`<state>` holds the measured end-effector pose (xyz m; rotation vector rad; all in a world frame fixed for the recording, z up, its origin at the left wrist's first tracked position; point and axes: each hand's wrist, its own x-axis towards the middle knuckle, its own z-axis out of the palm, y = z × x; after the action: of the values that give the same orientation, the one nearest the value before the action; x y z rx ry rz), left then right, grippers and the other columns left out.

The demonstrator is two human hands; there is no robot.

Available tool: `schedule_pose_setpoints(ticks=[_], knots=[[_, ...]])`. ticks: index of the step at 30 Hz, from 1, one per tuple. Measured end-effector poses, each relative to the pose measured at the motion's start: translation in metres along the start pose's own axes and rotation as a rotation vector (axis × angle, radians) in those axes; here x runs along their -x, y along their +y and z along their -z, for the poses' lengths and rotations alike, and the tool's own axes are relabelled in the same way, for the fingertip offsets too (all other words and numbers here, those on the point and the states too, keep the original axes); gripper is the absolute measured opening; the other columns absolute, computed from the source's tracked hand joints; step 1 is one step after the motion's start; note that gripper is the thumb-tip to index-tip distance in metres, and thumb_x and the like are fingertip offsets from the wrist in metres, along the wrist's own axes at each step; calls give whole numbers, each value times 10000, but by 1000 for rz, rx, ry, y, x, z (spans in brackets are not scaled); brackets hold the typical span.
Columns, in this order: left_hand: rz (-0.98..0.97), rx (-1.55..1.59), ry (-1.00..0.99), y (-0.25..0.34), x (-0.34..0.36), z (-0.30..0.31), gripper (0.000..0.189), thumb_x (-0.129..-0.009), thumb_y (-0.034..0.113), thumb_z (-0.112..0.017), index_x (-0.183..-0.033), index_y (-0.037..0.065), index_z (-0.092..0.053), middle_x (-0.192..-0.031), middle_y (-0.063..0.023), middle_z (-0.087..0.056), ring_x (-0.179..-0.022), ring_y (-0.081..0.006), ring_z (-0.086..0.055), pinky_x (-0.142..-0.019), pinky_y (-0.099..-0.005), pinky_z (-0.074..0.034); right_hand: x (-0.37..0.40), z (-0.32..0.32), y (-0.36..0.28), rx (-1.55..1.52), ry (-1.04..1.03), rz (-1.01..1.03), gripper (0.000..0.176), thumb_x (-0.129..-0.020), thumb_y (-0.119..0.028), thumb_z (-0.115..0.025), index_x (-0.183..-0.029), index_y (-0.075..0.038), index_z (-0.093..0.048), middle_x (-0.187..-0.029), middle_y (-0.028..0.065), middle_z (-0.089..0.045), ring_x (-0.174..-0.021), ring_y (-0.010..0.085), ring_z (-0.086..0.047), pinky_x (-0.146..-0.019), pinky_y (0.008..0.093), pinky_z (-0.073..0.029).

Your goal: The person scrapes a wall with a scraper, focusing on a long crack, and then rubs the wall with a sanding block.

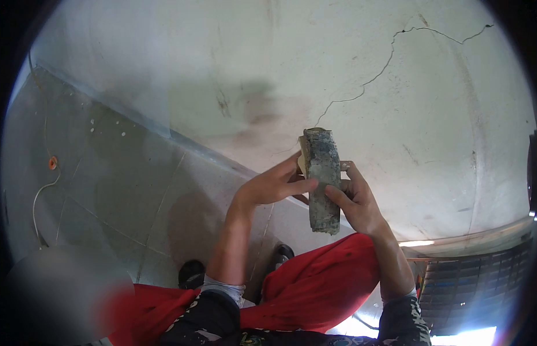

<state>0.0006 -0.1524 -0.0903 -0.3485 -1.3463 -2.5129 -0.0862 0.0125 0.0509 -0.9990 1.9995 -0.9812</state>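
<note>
A long, worn grey block, stained dark toward its upper end, is held upright between my two hands in front of the wall. A thin tan sheet or layer shows along its left edge; I cannot make out what it is. My left hand grips the block from the left, its thumb on the near face and the other fingers mostly hidden behind. From the right, my right hand closes on the lower half, thumb pressed against the face and fingers curled behind the edge.
A pale wall with a long, jagged crack rises ahead. Grey floor tiles lie at left, with a cord and an orange round piece. Dark slatted panel stands at lower right. Red trousers cover my legs.
</note>
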Motion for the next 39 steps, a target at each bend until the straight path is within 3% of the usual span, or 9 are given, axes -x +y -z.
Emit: schedule_pose_setpoints(ticks=[5,9,13,15,22,24,32,34,39], knots=[[219,229,76,-30,-3,-15,580,-1036,376,-610,-1502,62,-468,-1354,-96,-617,-1228,-188,-605,-1025,-391,-516,-2,-4,-2,456,37,50,453,-1004,-119,-633,-1399,-17,-437,-964,111,-714,-816,200,-697,-675,325,-539],[64,267,135,-42,12,18,481,-1034,381,-608,-1372,39,-600,-1209,-79,-698,-1121,-172,-662,-972,-357,-534,0,-1,2,552,98,54,535,-973,-158,-678,-1434,-31,-438,-959,115,-701,-818,229,-694,-642,327,-526],[495,-109,569,-52,58,91,446,-1018,323,-629,-1284,-35,-631,-1169,-140,-724,-1053,-236,-709,-985,-359,-527,5,-1,-1,586,78,21,451,-975,-149,-663,-1390,-42,-522,-949,70,-683,-837,169,-655,-668,300,-498],[431,-310,938,-68,71,112,367,-1002,307,-619,-1107,-37,-691,-948,-121,-731,-830,-210,-657,-796,-365,-516,7,0,0,595,34,81,417,-972,-147,-666,-1357,-38,-550,-936,67,-683,-832,168,-652,-688,304,-500],[348,-547,1245,-109,85,138,395,-1003,307,-618,-1026,-82,-685,-884,-160,-711,-802,-258,-631,-764,-407,-499,12,11,6,593,50,88,385,-975,-211,-684,-1298,-24,-591,-957,135,-716,-833,232,-704,-673,334,-530],[340,-388,1830,-127,82,146,433,-1023,315,-595,-1032,-111,-671,-898,-191,-691,-801,-273,-616,-745,-421,-491,16,12,8,575,72,69,358,-974,-213,-684,-1268,-22,-614,-950,133,-722,-801,231,-696,-676,331,-530],[-201,-24,1588,-107,-14,101,494,-1073,281,-479,-1335,-133,-530,-1291,-284,-629,-1183,-342,-622,-997,-398,-461,22,17,5,562,89,0,321,-972,-149,-650,-1265,-24,-616,-973,85,-698,-860,176,-661,-735,315,-514],[-327,134,1542,-105,-32,95,682,-1092,365,-402,-1566,-94,-232,-1593,-306,-330,-1455,-360,-389,-1183,-399,-302,22,19,5,559,98,-13,324,-971,-151,-650,-1267,-24,-616,-977,85,-697,-860,176,-660,-739,316,-514],[-266,136,1491,-132,-48,92,841,-1090,526,-286,-1604,-33,77,-1687,-260,75,-1574,-356,54,-1267,-447,19,21,23,5,569,81,-49,324,-968,-145,-654,-1264,-19,-616,-971,86,-695,-857,177,-656,-736,314,-513]])
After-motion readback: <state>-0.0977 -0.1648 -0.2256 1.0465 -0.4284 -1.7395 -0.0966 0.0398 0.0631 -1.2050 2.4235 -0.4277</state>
